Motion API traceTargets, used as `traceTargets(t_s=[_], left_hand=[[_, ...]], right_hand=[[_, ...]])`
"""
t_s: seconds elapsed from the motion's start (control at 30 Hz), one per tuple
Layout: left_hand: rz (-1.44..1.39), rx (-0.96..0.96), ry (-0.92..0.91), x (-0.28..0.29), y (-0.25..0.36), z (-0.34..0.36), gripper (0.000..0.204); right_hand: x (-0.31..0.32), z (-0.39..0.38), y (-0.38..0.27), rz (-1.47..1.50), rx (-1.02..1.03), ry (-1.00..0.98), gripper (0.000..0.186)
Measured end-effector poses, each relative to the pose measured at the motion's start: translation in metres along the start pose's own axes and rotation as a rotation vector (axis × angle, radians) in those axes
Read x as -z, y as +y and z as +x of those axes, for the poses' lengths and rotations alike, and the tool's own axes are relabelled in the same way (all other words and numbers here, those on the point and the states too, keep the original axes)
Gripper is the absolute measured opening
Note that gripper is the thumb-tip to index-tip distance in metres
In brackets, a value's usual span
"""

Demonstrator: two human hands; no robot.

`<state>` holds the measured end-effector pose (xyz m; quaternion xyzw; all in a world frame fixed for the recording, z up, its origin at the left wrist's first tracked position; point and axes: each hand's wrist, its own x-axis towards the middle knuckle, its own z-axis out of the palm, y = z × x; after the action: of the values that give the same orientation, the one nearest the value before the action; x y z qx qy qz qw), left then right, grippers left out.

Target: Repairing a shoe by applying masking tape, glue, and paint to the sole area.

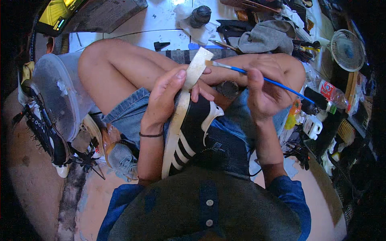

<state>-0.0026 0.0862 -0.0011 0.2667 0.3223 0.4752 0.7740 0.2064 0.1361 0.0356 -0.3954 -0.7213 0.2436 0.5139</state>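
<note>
A black sneaker (pixel 192 120) with white side stripes lies across my lap, its heel end pointing away from me. Around that heel my left hand (pixel 163 94) is closed, with the thumb pressed on an off-white sole strip (pixel 196 74). The strip's free end sticks up past the shoe, apart from the upper. My right hand (pixel 263 90) grips a slim paintbrush (pixel 277 83) with a blue handle. The pale bristles touch or nearly touch the strip's right edge near its top.
At left stand a round translucent tub (pixel 56 96), a black sneaker (pixel 46 128) and a grey shoe (pixel 122 158). A dark jar (pixel 200 17) and a grey cloth (pixel 267 37) lie ahead. On the right are a small fan (pixel 348 50), a plastic bottle (pixel 333 94) and a white container (pixel 313 126).
</note>
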Motion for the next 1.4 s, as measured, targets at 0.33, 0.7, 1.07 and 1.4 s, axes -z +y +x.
traceTargets(t_s=[0.33, 0.7, 1.07, 1.4], left_hand=[[-0.029, 0.024, 0.027, -0.004, -0.001, -0.001, 0.048], [-0.014, 0.019, 0.032, -0.003, 0.001, 0.000, 0.049], [-0.062, 0.030, 0.067, -0.006, -0.001, -0.002, 0.048], [0.065, 0.018, 0.072, -0.001, -0.003, -0.001, 0.048]], right_hand=[[-0.018, 0.017, -0.007, 0.096, 0.058, 0.063, 0.007], [0.007, 0.002, -0.014, -0.017, -0.225, 0.117, 0.006], [-0.015, 0.011, 0.000, 0.029, -0.096, 0.102, 0.006], [-0.011, 0.018, -0.018, 0.102, 0.009, 0.069, 0.007]])
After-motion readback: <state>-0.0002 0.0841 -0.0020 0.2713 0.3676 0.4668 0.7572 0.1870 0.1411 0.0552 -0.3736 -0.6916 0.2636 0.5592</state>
